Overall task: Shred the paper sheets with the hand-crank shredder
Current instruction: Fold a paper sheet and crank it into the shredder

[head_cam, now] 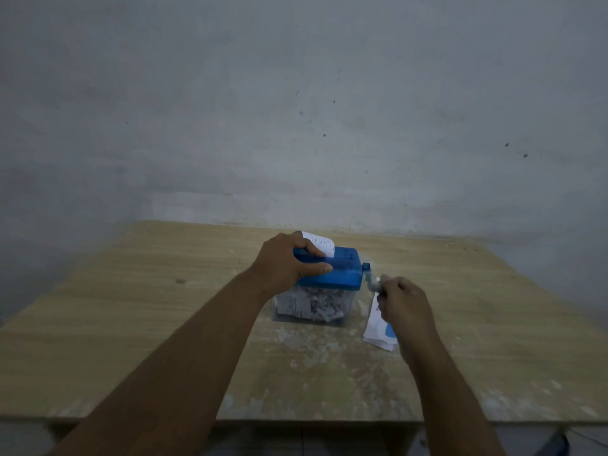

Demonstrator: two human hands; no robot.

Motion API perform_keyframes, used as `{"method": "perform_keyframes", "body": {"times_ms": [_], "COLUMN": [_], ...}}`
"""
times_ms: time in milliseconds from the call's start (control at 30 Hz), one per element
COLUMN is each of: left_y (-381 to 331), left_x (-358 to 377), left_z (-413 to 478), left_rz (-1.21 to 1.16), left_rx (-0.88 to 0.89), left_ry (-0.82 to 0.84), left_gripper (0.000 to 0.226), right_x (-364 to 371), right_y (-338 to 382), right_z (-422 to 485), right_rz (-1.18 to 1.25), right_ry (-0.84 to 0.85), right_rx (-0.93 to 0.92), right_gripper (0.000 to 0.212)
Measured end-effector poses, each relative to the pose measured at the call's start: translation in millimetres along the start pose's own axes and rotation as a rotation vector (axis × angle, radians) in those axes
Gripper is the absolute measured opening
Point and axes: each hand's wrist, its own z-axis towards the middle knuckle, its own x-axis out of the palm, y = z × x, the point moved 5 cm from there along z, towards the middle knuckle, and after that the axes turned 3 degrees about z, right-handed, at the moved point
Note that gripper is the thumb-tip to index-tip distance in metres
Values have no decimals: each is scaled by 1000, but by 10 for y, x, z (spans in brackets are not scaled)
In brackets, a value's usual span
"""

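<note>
Shredding well under way, going by head view. Clamps blue plastic hand-crank shredder [342, 269] from 9 o'clock with left hand [286, 264], thumb on near lid edge, fingers against white printed paper sheet [320, 245] standing part-fed in slot at 12 o'clock. Curls right hand [403, 302] round grey crank handle [372, 284] at shredder's 3 o'clock. Clear plastic bin [309, 309] beneath, mid pale wooden table [131, 307], packed nearly full of white shreds. Folded white-and-blue paper sheets [378, 334] at bin's 4 o'clock, partly under right wrist: seemingly left to feed. Some fine paper dust at 6 o'clock.
</note>
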Motion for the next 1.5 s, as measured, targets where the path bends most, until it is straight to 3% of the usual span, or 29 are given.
{"method": "perform_keyframes", "body": {"times_ms": [133, 367, 667, 867, 1000, 1100, 1233, 1367, 1500], "left_y": [-37, -59, -34, -57, -37, -45, -39, -67, -88], "left_x": [-30, -49, -38, -8, 7, 24, 27, 36, 3], "left_z": [-7, 2, 9, -25, -26, -26, -32, -12, 0], "left_rz": [-35, 21, 42, 24, 81, 79, 48, 33, 54], "left_rx": [-12, 13, 3, 30, 54, 65, 51, 47, 60], "left_ry": [21, 54, 42, 14, 4, -1, -10, 35, 53], "left_gripper": [20, 20, 25, 40, 36, 38, 36, 39, 31], "right_x": [-67, -31, 212, 351, 316, 227, 25, -125, -136], "right_y": [455, 779, 615, -42, -339, -336, -88, 411, 670], "right_z": [71, 446, 948, 982, 656, 350, 74, 23, 188], "right_rz": [29, -77, -14, -394, -195, -211, -59, -9, -39], "right_ry": [31, 104, 147, 216, 116, 47, -6, 45, 78], "right_rx": [-27, -165, -73, 50, 116, 62, -21, -105, -164], "right_gripper": [21, 35, 38, 28, 27, 34, 36, 28, 36]}}
